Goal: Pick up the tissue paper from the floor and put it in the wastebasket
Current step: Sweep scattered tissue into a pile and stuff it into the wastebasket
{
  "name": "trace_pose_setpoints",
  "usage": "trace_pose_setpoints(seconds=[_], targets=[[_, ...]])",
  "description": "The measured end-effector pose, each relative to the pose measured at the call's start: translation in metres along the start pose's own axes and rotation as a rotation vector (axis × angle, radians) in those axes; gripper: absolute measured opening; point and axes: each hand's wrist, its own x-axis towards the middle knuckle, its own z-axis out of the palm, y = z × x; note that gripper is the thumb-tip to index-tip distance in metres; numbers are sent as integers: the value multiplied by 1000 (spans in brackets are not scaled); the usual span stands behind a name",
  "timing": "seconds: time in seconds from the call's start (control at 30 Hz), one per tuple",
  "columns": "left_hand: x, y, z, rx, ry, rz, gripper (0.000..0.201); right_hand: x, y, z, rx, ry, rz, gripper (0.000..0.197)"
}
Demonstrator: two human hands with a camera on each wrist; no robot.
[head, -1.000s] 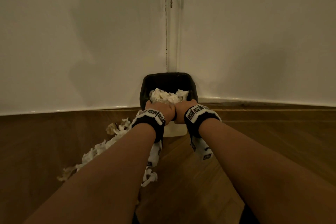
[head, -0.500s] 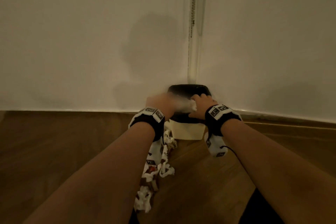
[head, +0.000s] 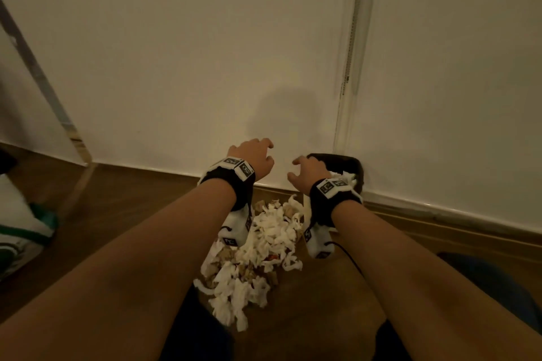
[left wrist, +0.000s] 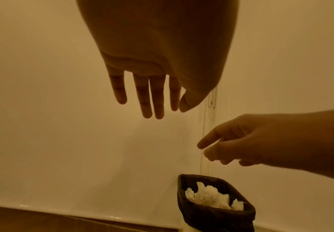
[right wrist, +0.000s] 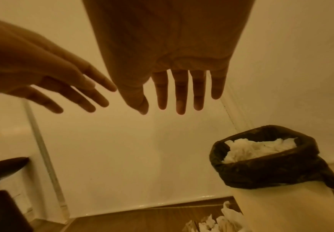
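Note:
A heap of torn white tissue paper (head: pixel 258 255) lies on the wood floor between my forearms. The white wastebasket (right wrist: pixel 277 207) with its black liner (left wrist: pixel 217 216) stands in the wall corner and holds crumpled tissue (left wrist: pixel 209 197). My left hand (head: pixel 255 160) hovers left of the basket with straight fingers (left wrist: pixel 152 97) and nothing in it. My right hand (head: pixel 308 171) hangs just left of the basket's rim (head: pixel 356 165), fingers (right wrist: pixel 180 94) spread and empty.
White walls meet at a corner with a bead chain (head: pixel 350 38) hanging down it. A white and green bundle (head: pixel 17 228) lies on the floor at the far left, beside a leaning pale panel (head: pixel 44 82). Bare wood floor (head: pixel 117 214) stretches to the left.
Both hands have let go of the tissue into the basket and pulled back up and to the left. They now hang empty. My view has swung left and down onto the heap.

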Motion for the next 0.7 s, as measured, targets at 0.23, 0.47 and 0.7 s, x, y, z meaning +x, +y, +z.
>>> trace_pose_setpoints(seconds=[0.23,0.47,0.7], targets=[[-49,-44,-25,3,37,-96,39,-33,-53,3,-37,23,-105,45],[-86,-78,8,-60,-36,-153,39,-48,-81,38,-84,-24,-138,43],[-100,-117,75,-103,-199,-221,37,-42,-94,90,-83,-128,-110,41]])
